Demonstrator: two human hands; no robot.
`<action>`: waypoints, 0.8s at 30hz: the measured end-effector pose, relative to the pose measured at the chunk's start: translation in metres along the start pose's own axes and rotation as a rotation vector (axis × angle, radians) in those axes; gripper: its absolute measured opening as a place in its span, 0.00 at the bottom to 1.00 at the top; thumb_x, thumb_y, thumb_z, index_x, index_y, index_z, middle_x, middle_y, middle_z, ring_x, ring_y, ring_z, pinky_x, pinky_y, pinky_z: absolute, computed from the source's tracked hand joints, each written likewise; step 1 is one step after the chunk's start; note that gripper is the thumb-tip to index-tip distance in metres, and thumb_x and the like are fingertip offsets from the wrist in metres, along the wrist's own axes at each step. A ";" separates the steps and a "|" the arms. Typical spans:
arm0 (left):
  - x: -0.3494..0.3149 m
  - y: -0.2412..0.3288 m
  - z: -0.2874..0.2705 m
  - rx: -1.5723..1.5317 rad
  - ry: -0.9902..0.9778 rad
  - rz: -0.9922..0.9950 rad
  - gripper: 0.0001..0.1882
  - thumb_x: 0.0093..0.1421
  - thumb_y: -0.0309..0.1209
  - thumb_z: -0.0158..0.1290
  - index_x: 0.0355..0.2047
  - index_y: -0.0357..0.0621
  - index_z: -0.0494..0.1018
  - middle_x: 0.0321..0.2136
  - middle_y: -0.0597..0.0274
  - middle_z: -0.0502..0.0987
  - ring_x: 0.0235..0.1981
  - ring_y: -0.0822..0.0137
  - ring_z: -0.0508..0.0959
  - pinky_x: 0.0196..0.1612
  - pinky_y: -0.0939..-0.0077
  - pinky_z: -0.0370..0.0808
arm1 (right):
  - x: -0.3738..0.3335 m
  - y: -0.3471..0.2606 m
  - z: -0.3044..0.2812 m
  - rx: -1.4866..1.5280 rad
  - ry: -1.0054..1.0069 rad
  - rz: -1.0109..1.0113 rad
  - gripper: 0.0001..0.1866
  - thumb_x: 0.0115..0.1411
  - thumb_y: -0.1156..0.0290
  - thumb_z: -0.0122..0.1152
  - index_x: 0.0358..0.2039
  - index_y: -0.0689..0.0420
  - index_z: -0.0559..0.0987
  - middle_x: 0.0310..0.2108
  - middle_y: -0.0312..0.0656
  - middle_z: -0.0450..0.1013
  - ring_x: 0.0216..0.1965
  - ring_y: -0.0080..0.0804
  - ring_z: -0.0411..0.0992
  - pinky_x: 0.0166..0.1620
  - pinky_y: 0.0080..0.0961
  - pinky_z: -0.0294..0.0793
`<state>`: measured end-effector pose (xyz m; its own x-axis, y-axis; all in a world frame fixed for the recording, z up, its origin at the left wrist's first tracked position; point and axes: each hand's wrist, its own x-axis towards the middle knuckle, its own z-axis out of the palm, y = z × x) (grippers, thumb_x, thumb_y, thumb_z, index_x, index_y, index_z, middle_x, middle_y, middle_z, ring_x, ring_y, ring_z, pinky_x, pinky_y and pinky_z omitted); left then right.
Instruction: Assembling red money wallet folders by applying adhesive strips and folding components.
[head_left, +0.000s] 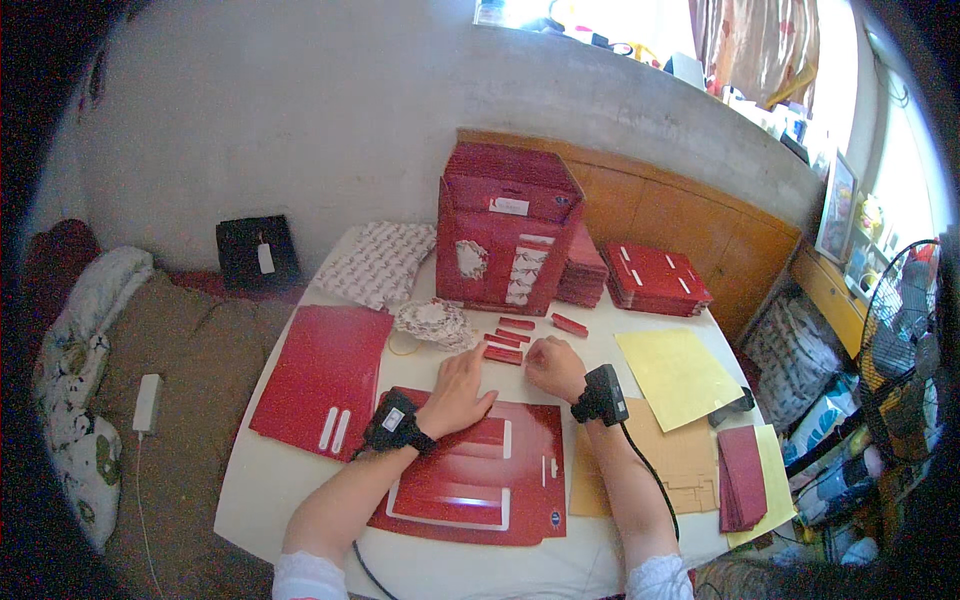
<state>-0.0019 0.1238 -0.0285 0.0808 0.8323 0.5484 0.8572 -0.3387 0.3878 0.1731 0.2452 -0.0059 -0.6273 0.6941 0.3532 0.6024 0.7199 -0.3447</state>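
My left hand is over the top edge of a flat red card sheet with white-edged cut-outs. Its fingers are stretched out and apart, the tips near several small red card strips on the table. Just right of those strips, my right hand has its fingers curled together. Whatever they may hold is hidden. Another small red strip lies beyond the right hand. A ragged stack of white cut paper pieces sits beyond the left hand. Each wrist wears a black strapped device.
A tall red carton packed with card stands at the back of the white table. Stacked red sheets lie beside it. Another red sheet lies left; yellow paper and brown cardboard lie right. A fan stands far right.
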 end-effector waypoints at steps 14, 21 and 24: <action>0.000 0.000 0.000 0.040 0.015 0.041 0.40 0.49 0.34 0.55 0.56 0.27 0.48 0.49 0.36 0.62 0.50 0.44 0.63 0.55 0.56 0.56 | -0.004 0.022 -0.019 0.131 0.186 0.055 0.07 0.46 0.72 0.56 0.28 0.59 0.77 0.29 0.46 0.72 0.29 0.39 0.71 0.35 0.31 0.71; 0.000 -0.002 0.001 0.030 -0.001 0.041 0.39 0.49 0.34 0.54 0.56 0.27 0.48 0.48 0.36 0.62 0.51 0.44 0.62 0.55 0.56 0.55 | -0.010 0.046 -0.023 0.137 0.112 0.116 0.11 0.45 0.72 0.59 0.31 0.61 0.77 0.30 0.46 0.72 0.28 0.36 0.72 0.34 0.29 0.71; 0.001 -0.001 0.003 0.046 0.015 0.055 0.39 0.49 0.34 0.54 0.56 0.27 0.48 0.48 0.36 0.62 0.51 0.45 0.62 0.55 0.56 0.55 | -0.009 0.051 -0.012 0.141 0.088 0.043 0.10 0.46 0.72 0.58 0.30 0.60 0.78 0.29 0.45 0.72 0.28 0.36 0.71 0.34 0.29 0.71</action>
<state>-0.0015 0.1263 -0.0306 0.1208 0.8061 0.5794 0.8742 -0.3629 0.3227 0.2150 0.2757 -0.0159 -0.5535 0.7260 0.4081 0.5483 0.6865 -0.4775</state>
